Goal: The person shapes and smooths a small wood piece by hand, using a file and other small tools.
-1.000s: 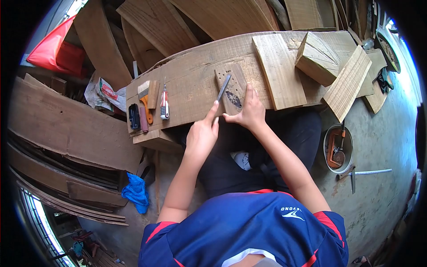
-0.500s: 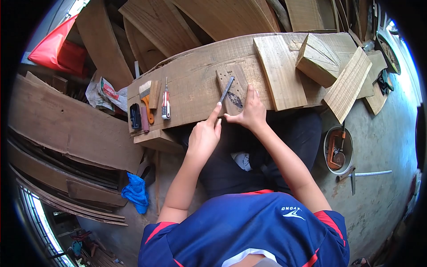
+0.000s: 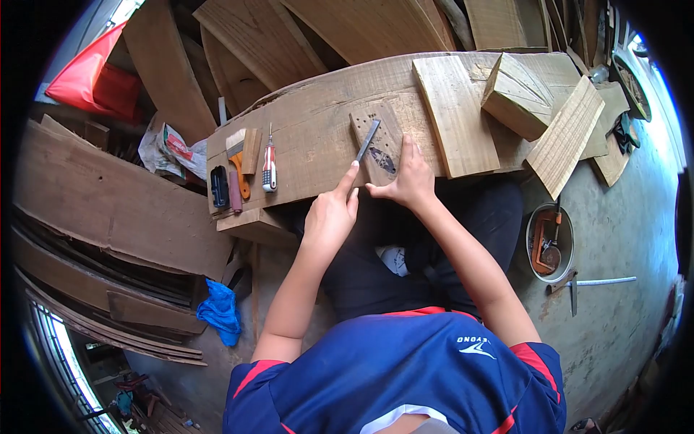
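Note:
My left hand (image 3: 330, 215) is closed round the handle of a chisel (image 3: 369, 139), index finger stretched along the tool. The handle itself is mostly covered by the palm. The steel blade lies slantwise over a small wooden block (image 3: 389, 129), which has several small holes and a dark carved patch on its face. My right hand (image 3: 413, 178) grips the block's near right part, fingers along the right edge and thumb reaching toward the near edge. The block rests on a wide wooden plank bench (image 3: 311, 130).
On the bench's left lie a screwdriver (image 3: 270, 170), a brush (image 3: 237, 147), a wood strip (image 3: 251, 150) and a black object (image 3: 219, 186). To the right are a board (image 3: 455, 116), a thick block (image 3: 517, 101) and a thinner board (image 3: 567, 137). A bucket (image 3: 568, 253) with tools stands on the floor.
My left hand and the chisel have slid slightly forward, away from my body, over the block. My right hand keeps its hold, almost unmoved.

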The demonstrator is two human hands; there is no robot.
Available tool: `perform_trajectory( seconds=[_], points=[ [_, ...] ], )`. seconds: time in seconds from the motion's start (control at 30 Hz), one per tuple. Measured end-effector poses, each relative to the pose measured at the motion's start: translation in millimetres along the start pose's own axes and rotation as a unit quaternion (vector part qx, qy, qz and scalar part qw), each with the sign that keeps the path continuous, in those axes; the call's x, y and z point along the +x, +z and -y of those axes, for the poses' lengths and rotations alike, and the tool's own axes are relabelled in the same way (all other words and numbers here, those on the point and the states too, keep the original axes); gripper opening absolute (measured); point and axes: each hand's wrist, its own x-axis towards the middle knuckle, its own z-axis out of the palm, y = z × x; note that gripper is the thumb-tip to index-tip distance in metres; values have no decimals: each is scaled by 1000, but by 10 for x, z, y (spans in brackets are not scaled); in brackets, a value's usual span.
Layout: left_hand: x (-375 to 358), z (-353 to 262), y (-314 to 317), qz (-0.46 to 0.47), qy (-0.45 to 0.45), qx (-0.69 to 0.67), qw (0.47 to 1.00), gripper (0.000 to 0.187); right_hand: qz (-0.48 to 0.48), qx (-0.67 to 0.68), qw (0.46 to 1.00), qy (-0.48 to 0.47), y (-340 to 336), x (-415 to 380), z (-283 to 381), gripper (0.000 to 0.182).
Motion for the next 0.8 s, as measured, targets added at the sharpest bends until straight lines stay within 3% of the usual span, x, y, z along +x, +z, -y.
perform_trajectory(
  seconds=[0.17, 0.5, 0.8],
  points=[
    [385, -16, 137, -31, 29, 18, 999, 55, -1, -10, 1000, -4, -3, 11, 3, 137],
    [-123, 99, 78, -21, 20, 6, 1000, 54, 15, -8, 1000, 6, -13, 8, 13, 137],
    [283, 11, 139, -34, 34, 5, 999, 52, 15, -25, 1000, 3, -22, 25, 18, 140]
  ],
)
